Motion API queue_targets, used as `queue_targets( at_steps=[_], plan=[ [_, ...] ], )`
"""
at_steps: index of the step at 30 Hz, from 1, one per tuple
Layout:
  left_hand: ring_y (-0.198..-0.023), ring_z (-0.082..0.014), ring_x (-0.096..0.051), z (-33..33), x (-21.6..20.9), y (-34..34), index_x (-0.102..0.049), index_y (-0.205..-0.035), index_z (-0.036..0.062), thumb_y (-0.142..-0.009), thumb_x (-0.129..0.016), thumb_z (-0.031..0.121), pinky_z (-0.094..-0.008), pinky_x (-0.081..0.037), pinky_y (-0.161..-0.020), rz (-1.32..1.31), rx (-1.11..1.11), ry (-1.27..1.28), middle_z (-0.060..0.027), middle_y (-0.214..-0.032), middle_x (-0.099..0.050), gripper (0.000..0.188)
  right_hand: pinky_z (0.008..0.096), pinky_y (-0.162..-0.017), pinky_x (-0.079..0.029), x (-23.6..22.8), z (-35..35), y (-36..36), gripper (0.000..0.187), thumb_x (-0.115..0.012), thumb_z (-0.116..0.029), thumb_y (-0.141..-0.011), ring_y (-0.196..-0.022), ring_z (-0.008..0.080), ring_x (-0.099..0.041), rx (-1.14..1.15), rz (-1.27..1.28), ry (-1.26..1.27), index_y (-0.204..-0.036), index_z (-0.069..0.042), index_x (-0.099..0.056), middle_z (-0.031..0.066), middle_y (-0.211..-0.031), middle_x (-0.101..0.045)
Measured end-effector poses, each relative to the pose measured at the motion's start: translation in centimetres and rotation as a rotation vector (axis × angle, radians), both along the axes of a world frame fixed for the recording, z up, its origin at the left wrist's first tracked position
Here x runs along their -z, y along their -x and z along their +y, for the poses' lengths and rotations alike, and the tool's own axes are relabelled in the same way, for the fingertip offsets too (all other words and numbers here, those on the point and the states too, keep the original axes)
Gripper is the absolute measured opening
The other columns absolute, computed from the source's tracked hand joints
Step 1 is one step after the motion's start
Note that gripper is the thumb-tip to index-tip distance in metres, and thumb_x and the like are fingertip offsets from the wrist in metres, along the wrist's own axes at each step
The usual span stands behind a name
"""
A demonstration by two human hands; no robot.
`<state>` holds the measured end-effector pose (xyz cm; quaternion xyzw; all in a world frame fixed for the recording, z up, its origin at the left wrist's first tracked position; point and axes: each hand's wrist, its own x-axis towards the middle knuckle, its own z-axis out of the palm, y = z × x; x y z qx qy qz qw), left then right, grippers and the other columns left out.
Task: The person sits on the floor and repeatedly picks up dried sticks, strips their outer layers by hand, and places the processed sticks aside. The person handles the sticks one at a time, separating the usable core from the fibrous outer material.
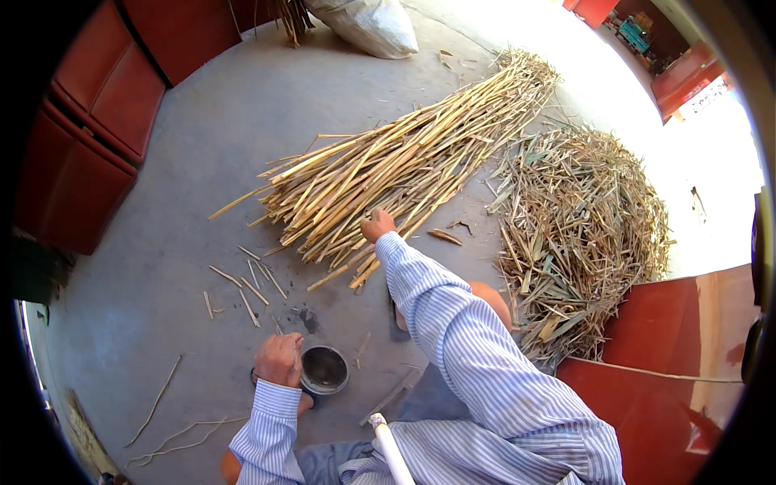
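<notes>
A long bundle of dry yellow reed stalks [388,166] lies slantwise across the floor ahead of me. My right hand [377,225] reaches to its near side, fingers curled against the stalks and apparently gripping one. Lower left, my left hand [279,360] is closed in a fist beside a dark round bowl [325,370]. A thin bit shows just above that fist, but I cannot make out what it holds. The bowl's inside is dark; its contents are unclear. Several short cut stalk pieces [252,283] are scattered beyond my left hand.
To the right rises a heap of dry leaves and husks [578,234], beside a red panel [655,323]. Red padded seats [105,89] line the left. A whitish sack [368,28] sits at the back. Thin twigs [158,400] lie lower left. A white cigarette-like stick [391,451] shows close below.
</notes>
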<state>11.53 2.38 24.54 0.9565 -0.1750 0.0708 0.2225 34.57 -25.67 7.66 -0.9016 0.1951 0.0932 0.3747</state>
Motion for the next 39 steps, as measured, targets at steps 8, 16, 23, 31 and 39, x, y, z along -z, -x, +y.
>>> queue_targets(
  at_steps=[8,16,23,31,39],
  plan=[
    [-0.060,-0.0318,-0.055,2.9,-2.1,-0.3,-0.061,-0.070,0.0055,-0.081,-0.074,0.024,-0.0436,-0.043,-0.055,0.018,-0.198,-0.018,-0.0098,-0.064,-0.057,0.025,0.0463,-0.088,-0.049,1.6,1.4,-4.9,0.036,-0.058,-0.022,-0.084,-0.097,0.0421,-0.063,0.005,-0.247,-0.191,-0.108,0.005,-0.061,0.0304,-0.101,-0.065],
    [-0.069,-0.0284,-0.058,3.1,-0.3,-1.7,-0.064,-0.077,0.0061,-0.073,-0.076,0.016,-0.0410,-0.043,-0.064,0.162,-0.056,-0.120,-0.0078,-0.072,-0.062,0.016,0.0485,-0.095,-0.047,4.7,0.3,-8.5,0.053,-0.058,-0.020,-0.086,-0.107,0.0466,-0.059,-0.003,-0.049,0.055,-0.134,-0.002,-0.047,0.0344,-0.120,-0.057],
    [-0.071,-0.0265,-0.058,2.9,-1.4,-1.9,-0.062,-0.082,0.0059,-0.072,-0.076,0.013,-0.0404,-0.043,-0.065,0.187,-0.062,-0.142,-0.0059,-0.073,-0.062,0.019,0.0427,-0.086,-0.049,7.3,-1.6,-7.9,0.038,-0.063,-0.016,-0.083,-0.098,0.0361,-0.063,0.204,-0.102,-0.109,-0.116,0.002,-0.054,0.0225,-0.107,-0.065],
    [-0.071,-0.0297,-0.058,3.4,-2.6,-1.5,-0.063,-0.081,0.0052,-0.073,-0.075,0.012,-0.0427,-0.044,-0.065,0.113,-0.114,-0.185,-0.0093,-0.076,-0.063,0.016,0.0414,-0.083,-0.050,4.6,-2.8,-8.3,0.030,-0.066,-0.015,-0.072,-0.089,0.0393,-0.066,0.507,0.078,-0.361,-0.085,0.011,-0.062,0.0307,-0.096,-0.066],
    [-0.076,-0.0285,-0.058,3.6,-3.7,-1.1,-0.062,-0.086,0.0075,-0.074,-0.076,0.018,-0.0407,-0.045,-0.069,0.036,-0.085,-0.187,-0.0091,-0.079,-0.062,0.021,0.0267,-0.051,-0.040,-6.4,-6.8,-7.0,0.017,-0.068,-0.021,-0.091,-0.057,0.0112,-0.050,0.487,0.189,-0.922,-0.080,-0.011,-0.059,-0.0004,-0.066,-0.054]
  ],
)
